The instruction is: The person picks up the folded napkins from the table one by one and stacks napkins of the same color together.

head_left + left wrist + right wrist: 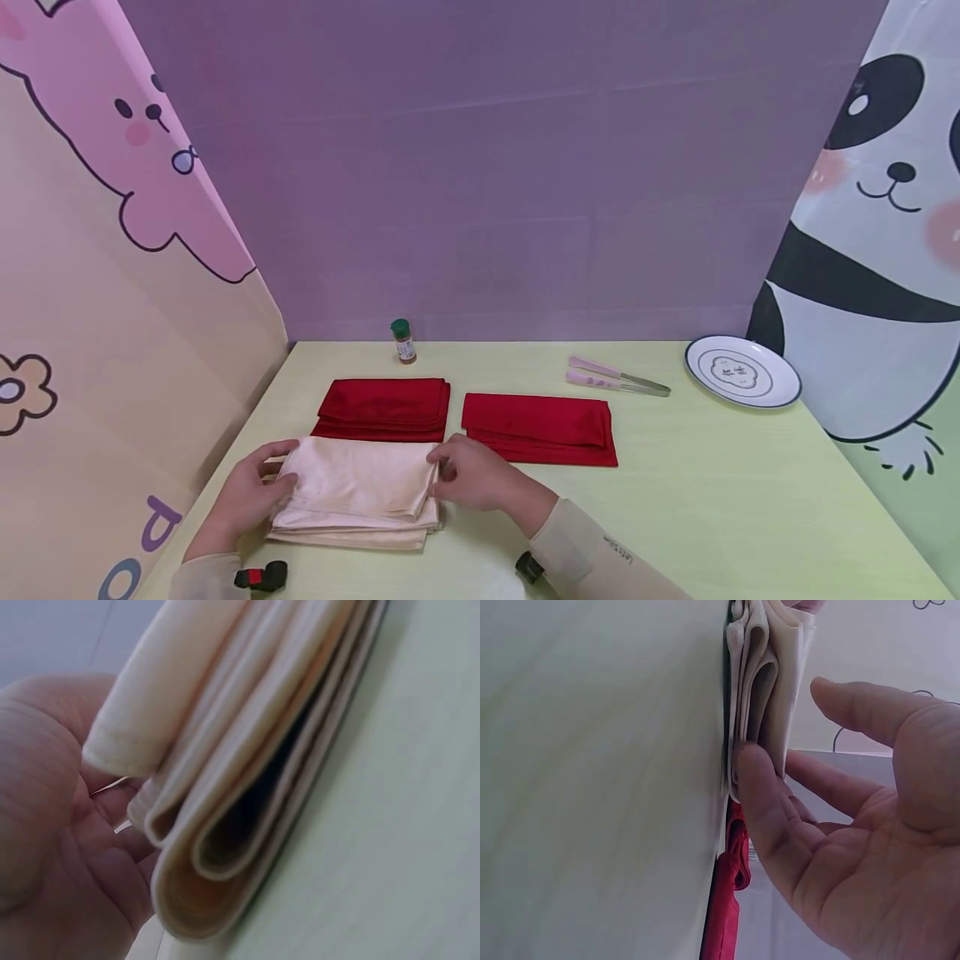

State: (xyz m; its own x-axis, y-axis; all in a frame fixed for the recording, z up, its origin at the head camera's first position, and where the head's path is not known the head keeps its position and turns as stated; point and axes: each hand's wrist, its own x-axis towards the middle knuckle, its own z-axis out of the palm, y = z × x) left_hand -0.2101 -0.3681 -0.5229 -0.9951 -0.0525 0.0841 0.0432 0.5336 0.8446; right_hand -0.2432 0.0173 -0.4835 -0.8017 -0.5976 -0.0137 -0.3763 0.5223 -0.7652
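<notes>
A folded cream cloth (pixel 360 479) lies in several layers near the front left of the table, its looped edges (pixel 202 900) showing in the left wrist view. My left hand (pixel 251 496) touches its left side, thumb on the near part and fingers by the far corner. At the opposite side my right hand (pixel 480 475) rests its fingers against the edge. The right wrist view shows the right thumb (pixel 862 705) apart from the cloth, and the fingers (pixel 761 795) touching the layers. Part of the left fingers is hidden behind the cloth.
One folded red cloth (pixel 386 408) lies just behind the cream cloth, another red cloth (pixel 540 429) to its right. Farther back stand a green-capped small bottle (pixel 403 343), tongs with pink handles (pixel 600 375), and a white plate (pixel 705 358) at the right corner.
</notes>
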